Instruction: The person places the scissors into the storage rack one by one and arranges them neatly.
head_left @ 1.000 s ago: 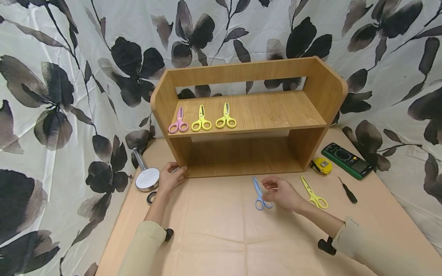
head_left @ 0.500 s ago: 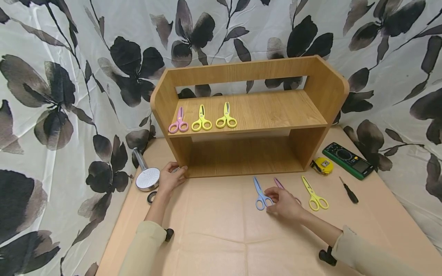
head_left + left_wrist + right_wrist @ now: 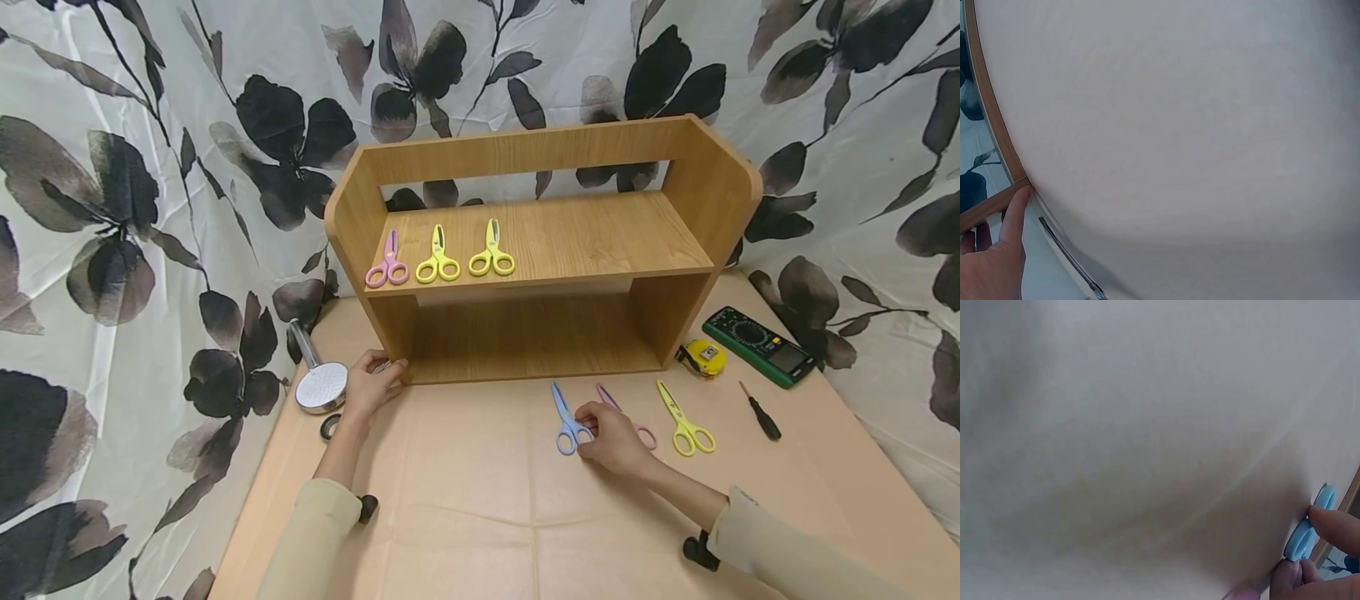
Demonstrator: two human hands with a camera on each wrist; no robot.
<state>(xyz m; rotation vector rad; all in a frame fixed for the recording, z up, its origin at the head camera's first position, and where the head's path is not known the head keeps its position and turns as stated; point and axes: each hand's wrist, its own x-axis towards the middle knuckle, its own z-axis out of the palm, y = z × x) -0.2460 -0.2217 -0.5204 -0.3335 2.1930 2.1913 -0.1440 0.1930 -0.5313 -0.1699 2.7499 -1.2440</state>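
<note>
In the head view my left hand (image 3: 369, 385) grips the lower left front corner of a small two-tier wooden shelf (image 3: 592, 237). The left wrist view shows the thumb along the board's edge and fingers behind it. My right hand (image 3: 617, 437) pinches a handle loop of the blue scissors (image 3: 566, 425), which lie on the table in front of the shelf, blades pointing away. Seen from the right wrist, thumb and fingers meet at the blue loop. Just right of them lie pink scissors (image 3: 646, 437), partly hidden by the right hand, then yellow scissors (image 3: 680, 422).
Pink scissors (image 3: 387, 265) and two yellow pairs (image 3: 438, 258) stand in a row on the upper tier's left. A shower head (image 3: 321, 387) and black ring (image 3: 330, 427) lie left. A tape measure (image 3: 705, 357), multimeter (image 3: 759, 344) and screwdriver (image 3: 762, 417) lie right.
My right hand has moved down onto the blue scissors' handle and pinches it, uncovering the pink scissors beside it. The left hand stays at the shelf corner.
</note>
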